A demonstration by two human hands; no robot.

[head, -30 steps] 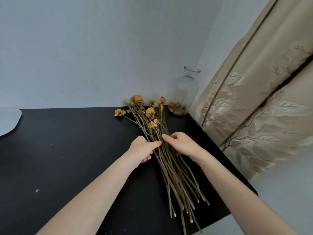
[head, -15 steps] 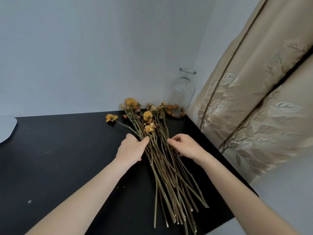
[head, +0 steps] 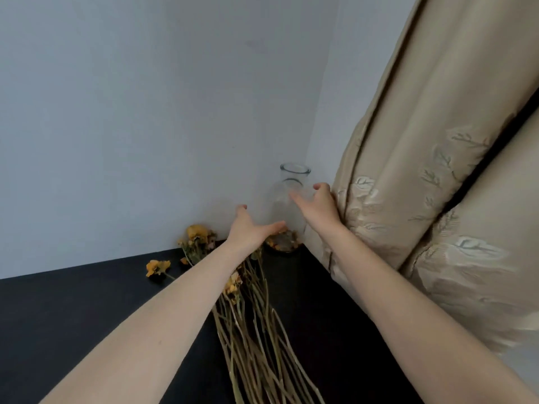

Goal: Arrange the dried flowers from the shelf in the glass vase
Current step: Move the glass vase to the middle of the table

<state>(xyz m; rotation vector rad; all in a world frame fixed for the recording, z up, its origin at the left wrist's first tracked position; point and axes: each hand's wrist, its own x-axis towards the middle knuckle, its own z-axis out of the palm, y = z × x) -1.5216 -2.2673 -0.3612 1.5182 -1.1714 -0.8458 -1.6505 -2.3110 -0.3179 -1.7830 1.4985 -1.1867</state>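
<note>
Reaching for the glass vase (head: 295,171) in the far corner, your left hand (head: 251,228) and right hand (head: 317,205) are both spread wide, holding nothing (contact unclear). Cup its body from both sides; dried flowers (head: 254,316) lie just beside it on the table (head: 87,316).

Both arms are stretched forward; left hand (head: 250,227) and right hand (head: 317,206) spread wide, thumbs apart from fingers, holding nothing.

Legible text: none. No print, label, brand or number reads on the glass vase (head: 281,205), the curtain (head: 423,126) or the black shelf (head: 73,316) — embroidery only.
</note>
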